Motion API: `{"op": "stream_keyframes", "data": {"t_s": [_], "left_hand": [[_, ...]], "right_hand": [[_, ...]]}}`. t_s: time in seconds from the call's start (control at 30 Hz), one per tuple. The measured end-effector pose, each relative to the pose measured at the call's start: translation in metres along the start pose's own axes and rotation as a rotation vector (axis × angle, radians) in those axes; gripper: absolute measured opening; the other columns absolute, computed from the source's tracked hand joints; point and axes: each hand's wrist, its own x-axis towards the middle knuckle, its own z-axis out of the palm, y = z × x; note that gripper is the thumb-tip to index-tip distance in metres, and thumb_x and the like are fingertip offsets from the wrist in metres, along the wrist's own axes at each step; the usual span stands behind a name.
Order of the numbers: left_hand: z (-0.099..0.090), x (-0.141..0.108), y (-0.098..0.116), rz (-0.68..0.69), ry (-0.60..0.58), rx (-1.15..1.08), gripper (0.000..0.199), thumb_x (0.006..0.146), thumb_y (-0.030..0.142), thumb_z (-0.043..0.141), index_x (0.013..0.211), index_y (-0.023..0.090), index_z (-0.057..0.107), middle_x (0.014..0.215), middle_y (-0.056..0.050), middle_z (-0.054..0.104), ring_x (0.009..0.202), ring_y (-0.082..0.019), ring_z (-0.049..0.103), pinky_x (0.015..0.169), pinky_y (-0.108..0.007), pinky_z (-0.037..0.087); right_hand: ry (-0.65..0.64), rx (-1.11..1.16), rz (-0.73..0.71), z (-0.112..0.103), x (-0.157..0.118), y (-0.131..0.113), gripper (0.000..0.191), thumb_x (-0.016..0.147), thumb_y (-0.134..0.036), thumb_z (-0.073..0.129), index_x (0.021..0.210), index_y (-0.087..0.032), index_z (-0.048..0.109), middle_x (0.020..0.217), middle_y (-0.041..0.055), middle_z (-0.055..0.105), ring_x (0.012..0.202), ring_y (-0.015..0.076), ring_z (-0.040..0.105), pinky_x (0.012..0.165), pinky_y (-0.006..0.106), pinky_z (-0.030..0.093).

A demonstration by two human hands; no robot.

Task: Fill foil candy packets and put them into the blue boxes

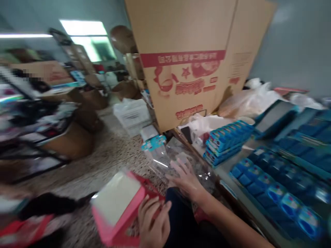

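My left hand (153, 222) is at the lower middle, fingers loosely bent and apart, over the near edge of a pink plastic frame that looks like a stool (106, 229). A pale flat panel (120, 196) lies on top of it. My right hand (186, 179) reaches forward with its fingers spread over clear plastic packaging (204, 172); whether it touches the plastic I cannot tell. Beyond the fingertips, a clear package with a blue printed edge (154, 143) lies by the table's side. Motion blurs much of the view.
Blue packs in rows (269, 186) and a stack of blue boxes (227, 139) lie on the table at right. A large cardboard sheet (191, 31) stands behind. A white crate (133, 115) is on the floor. Blurred at far left, another person's hand (12, 193) shows.
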Motion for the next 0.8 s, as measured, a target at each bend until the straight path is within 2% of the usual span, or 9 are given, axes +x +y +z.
{"op": "stream_keyframes", "data": {"t_s": [0.03,0.1,0.17,0.23,0.37,0.5,0.6,0.7,0.8], "left_hand": [[-0.003,0.013,0.008,0.034,-0.065,0.055,0.046,0.084,0.005,0.065,0.119,0.035,0.07,0.103,-0.003,0.074,0.107,-0.025,0.069,0.106,-0.05,0.051],[-0.004,0.039,0.017,0.081,-0.335,0.031,0.053,0.087,0.002,0.059,0.128,0.034,0.067,0.124,-0.004,0.072,0.124,-0.028,0.063,0.112,-0.054,0.047],[-0.001,0.056,0.016,0.04,-0.596,-0.121,0.047,0.089,0.003,0.055,0.127,0.028,0.067,0.125,-0.004,0.072,0.122,-0.025,0.065,0.109,-0.047,0.051],[0.001,0.06,0.009,-0.031,-0.702,-0.27,0.037,0.092,0.004,0.051,0.115,0.024,0.073,0.118,-0.004,0.075,0.114,-0.022,0.069,0.104,-0.039,0.055],[0.003,0.039,-0.004,-0.159,-0.687,-0.353,0.035,0.096,0.009,0.045,0.105,0.022,0.076,0.109,-0.007,0.077,0.1,-0.021,0.074,0.092,-0.034,0.059],[0.009,0.013,-0.018,-0.243,-0.655,-0.297,0.041,0.094,0.008,0.039,0.099,0.021,0.078,0.096,-0.009,0.077,0.086,-0.022,0.074,0.08,-0.033,0.061],[0.012,0.003,-0.024,-0.268,-0.643,-0.374,0.037,0.096,0.01,0.043,0.103,0.019,0.078,0.096,-0.01,0.076,0.089,-0.022,0.074,0.082,-0.032,0.059],[0.016,-0.006,-0.021,-0.28,-0.688,-0.424,0.033,0.096,0.013,0.05,0.114,0.02,0.077,0.106,-0.01,0.075,0.097,-0.021,0.073,0.087,-0.031,0.057],[0.024,-0.015,-0.015,-0.29,-0.705,-0.428,0.031,0.095,0.014,0.057,0.119,0.02,0.075,0.108,-0.009,0.075,0.099,-0.021,0.073,0.09,-0.031,0.056]], "right_hand": [[-0.034,-0.016,-0.09,0.007,-0.006,-0.003,0.053,0.091,-0.016,0.06,0.14,-0.035,0.058,0.163,0.0064,0.039,0.153,0.0357,0.028,0.12,0.068,0.023],[-0.035,-0.016,-0.202,0.024,-0.021,-0.01,0.048,0.09,-0.016,0.063,0.136,-0.032,0.061,0.156,0.0072,0.049,0.15,0.0332,0.035,0.122,0.067,0.025],[-0.012,0.015,-0.228,0.041,-0.036,-0.018,0.045,0.089,-0.009,0.06,0.128,-0.031,0.066,0.146,0.006,0.06,0.146,0.0299,0.043,0.123,0.065,0.024],[-0.011,0.097,-0.189,0.056,-0.049,-0.025,0.051,0.087,-0.001,0.05,0.121,-0.033,0.07,0.134,0.0044,0.068,0.14,0.0271,0.051,0.125,0.064,0.024],[-0.051,0.476,0.035,0.071,-0.064,-0.031,0.057,0.089,-0.005,0.038,0.12,-0.037,0.073,0.127,0.0068,0.072,0.13,0.0291,0.061,0.122,0.062,0.032],[-0.097,1.134,0.544,0.065,-0.069,-0.019,0.03,0.095,-0.039,0.053,0.103,-0.033,0.081,0.117,0.0169,0.075,0.119,0.0379,0.068,0.108,0.061,0.046],[-0.176,1.634,0.868,0.053,-0.074,-0.009,0.036,0.087,-0.055,0.065,0.107,-0.029,0.082,0.128,0.0227,0.069,0.122,0.041,0.065,0.101,0.058,0.05],[-0.197,1.804,1.034,0.052,-0.081,-0.011,0.037,0.088,-0.056,0.062,0.108,-0.03,0.08,0.141,0.0218,0.061,0.127,0.0389,0.062,0.098,0.055,0.05],[-0.164,1.807,1.066,0.065,-0.087,-0.016,0.035,0.091,-0.053,0.057,0.104,-0.031,0.08,0.139,0.0197,0.063,0.126,0.0356,0.063,0.1,0.052,0.049]]}}
